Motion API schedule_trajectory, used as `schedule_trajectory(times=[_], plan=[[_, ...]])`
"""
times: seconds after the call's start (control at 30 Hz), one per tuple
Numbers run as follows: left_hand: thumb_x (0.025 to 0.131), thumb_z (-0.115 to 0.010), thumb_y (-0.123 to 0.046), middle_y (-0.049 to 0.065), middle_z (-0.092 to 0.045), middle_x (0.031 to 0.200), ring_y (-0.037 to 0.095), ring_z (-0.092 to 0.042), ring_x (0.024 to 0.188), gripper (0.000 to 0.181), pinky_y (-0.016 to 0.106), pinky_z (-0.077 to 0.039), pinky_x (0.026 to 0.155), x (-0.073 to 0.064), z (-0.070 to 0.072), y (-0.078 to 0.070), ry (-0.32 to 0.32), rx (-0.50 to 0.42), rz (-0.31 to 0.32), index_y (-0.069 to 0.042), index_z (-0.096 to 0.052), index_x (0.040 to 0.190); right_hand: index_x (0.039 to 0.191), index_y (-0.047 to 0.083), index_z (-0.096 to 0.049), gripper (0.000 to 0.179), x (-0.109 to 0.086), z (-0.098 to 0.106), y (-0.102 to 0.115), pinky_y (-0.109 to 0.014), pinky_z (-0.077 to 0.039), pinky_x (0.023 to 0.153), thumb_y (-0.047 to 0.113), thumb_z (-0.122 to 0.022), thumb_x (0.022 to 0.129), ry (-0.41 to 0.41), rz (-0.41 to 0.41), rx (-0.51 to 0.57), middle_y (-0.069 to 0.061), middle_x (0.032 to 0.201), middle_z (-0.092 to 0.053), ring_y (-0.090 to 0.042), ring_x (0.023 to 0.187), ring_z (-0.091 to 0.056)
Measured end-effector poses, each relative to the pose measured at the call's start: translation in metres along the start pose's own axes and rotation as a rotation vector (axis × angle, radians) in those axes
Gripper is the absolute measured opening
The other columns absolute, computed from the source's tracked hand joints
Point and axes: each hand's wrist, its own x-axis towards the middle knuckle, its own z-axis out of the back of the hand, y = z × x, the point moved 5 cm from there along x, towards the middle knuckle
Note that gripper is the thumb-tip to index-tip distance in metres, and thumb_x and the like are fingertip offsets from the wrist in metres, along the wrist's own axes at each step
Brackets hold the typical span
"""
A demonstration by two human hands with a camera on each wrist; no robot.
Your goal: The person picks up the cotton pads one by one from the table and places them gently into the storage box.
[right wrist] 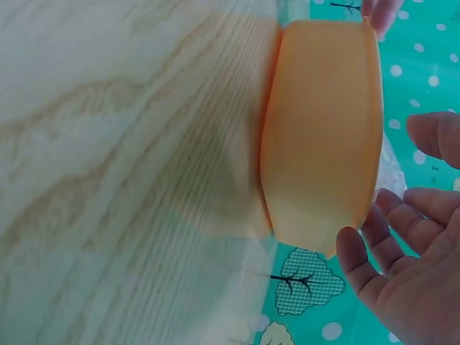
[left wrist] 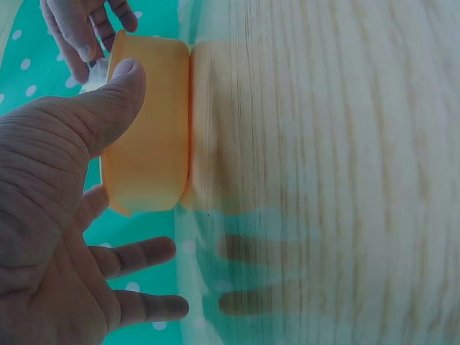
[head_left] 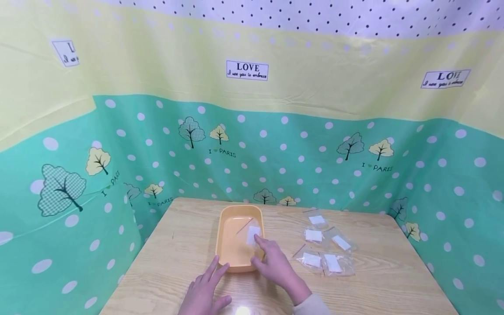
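Observation:
An orange plastic bin stands on the wooden table. In it, toward the right side, a clear zip bag with a white insert shows. My right hand reaches over the bin's right rim, its fingertips at the bag. In the right wrist view, thumb and fingers stand apart, and the bag's clear plastic pokes above the rim. My left hand is at the bin's near left corner, fingers spread and fingertips right at the rim. In the left wrist view its thumb overlaps the bin's wall.
Several more clear bags with white inserts lie on the table, right of the bin. A green and yellow patterned curtain encloses the table at the back and both sides.

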Motion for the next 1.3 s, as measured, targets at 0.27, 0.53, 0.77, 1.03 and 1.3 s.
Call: schedule_trajectory(times=[0.27,0.53,0.77,1.03,1.3], plan=[[0.084,-0.088,-0.045,0.016,-0.033,0.175,0.048,-0.066,0.119,0.088,0.081,-0.051,0.095,-0.002,0.000,-0.001,-0.022,-0.017,-0.045,-0.024,-0.049,0.159,0.162,0.006,-0.045,0.075,0.000,-0.008,-0.005,-0.031,-0.062,0.087,0.029,-0.076,0.097,0.007,0.031,-0.022,-0.021,0.150,-0.062,-0.010,0.091,-0.059],[0.083,-0.088,-0.045,0.018,-0.033,0.175,0.048,-0.067,0.116,0.089,0.079,-0.053,0.093,-0.002,0.000,-0.001,-0.033,-0.023,-0.056,-0.022,-0.049,0.159,0.156,0.011,-0.054,0.064,-0.001,-0.011,-0.008,-0.048,-0.061,0.106,0.031,-0.075,0.100,-0.004,0.057,-0.043,-0.012,0.153,-0.062,-0.025,0.123,-0.064],[0.082,-0.090,-0.044,0.020,-0.032,0.174,0.050,-0.068,0.113,0.091,0.079,-0.055,0.089,-0.001,-0.001,0.000,-0.025,-0.030,-0.071,-0.019,-0.048,0.159,0.155,0.009,-0.056,0.063,-0.001,-0.012,-0.009,-0.044,-0.062,0.103,0.033,-0.075,0.099,0.000,0.062,-0.032,-0.012,0.152,-0.063,-0.023,0.121,-0.064],[0.082,-0.090,-0.043,0.020,-0.032,0.174,0.051,-0.068,0.112,0.091,0.081,-0.054,0.088,-0.001,-0.002,0.001,-0.022,-0.033,-0.072,-0.019,-0.048,0.159,0.155,0.011,-0.056,0.064,-0.001,-0.013,-0.011,-0.046,-0.061,0.107,0.034,-0.076,0.099,0.001,0.059,-0.040,-0.011,0.154,-0.062,-0.025,0.127,-0.063],[0.081,-0.090,-0.044,0.020,-0.032,0.175,0.050,-0.068,0.112,0.091,0.080,-0.054,0.088,0.000,-0.002,0.001,-0.023,-0.032,-0.069,-0.021,-0.048,0.159,0.155,0.010,-0.056,0.064,-0.001,-0.011,-0.009,-0.049,-0.059,0.109,0.034,-0.075,0.099,0.006,0.056,-0.020,-0.014,0.155,-0.061,-0.028,0.129,-0.062]])
